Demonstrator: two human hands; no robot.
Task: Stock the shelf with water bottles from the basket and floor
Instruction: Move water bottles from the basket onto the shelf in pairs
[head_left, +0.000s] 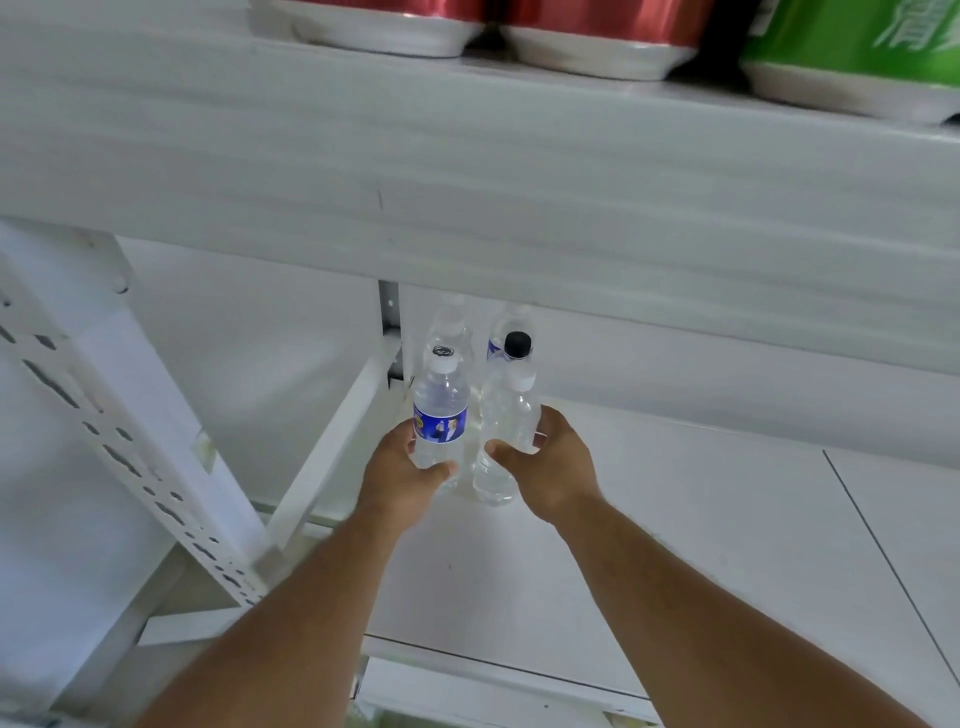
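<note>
The shelf board (675, 519) lies bare to the right and near side of the bottles, giving broad room there for a hand to pass. Overhead, the thick edge of the upper shelf (467, 182) hangs low and hides the tops of the far bottles. On the left, a slanted white bracket (337, 441) and a perforated upright post (130, 441) close that side. At the far left of the board four bottles stand close together: two far ones (451, 325) against the back wall, two near ones, the labelled bottle (440, 415) in the left hand (400, 478) and the clear bottle (506, 415) in the right hand (556, 467), with only a narrow gap between.
</note>
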